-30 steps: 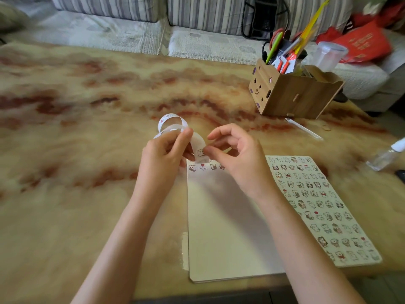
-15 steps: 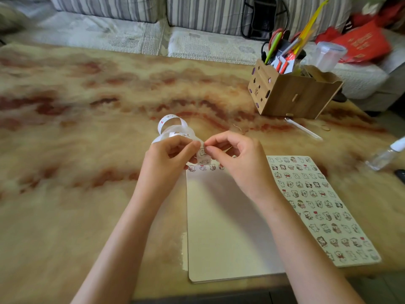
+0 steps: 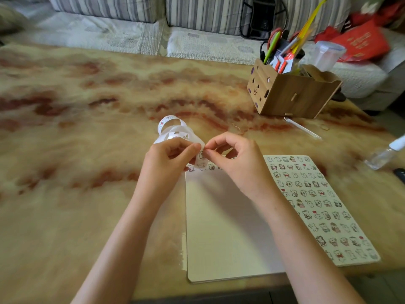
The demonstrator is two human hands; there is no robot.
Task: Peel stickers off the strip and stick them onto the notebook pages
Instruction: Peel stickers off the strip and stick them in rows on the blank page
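While my left hand [image 3: 168, 159] pinches the curled strip [image 3: 173, 128] between thumb and fingers, my right hand [image 3: 236, 163] pinches a sticker [image 3: 201, 155] at the strip's hanging end. Both hands hover over the top edge of the open notebook [image 3: 230, 216], which lies at the desk's [image 3: 87, 150] near edge, toward the right. Its left page carries one row of stickers along the top, and its right page is covered with them. A pen box [image 3: 291, 95] stands near the far right corner.

L hand [image 3: 168, 163]; R hand [image 3: 238, 163]; both bare
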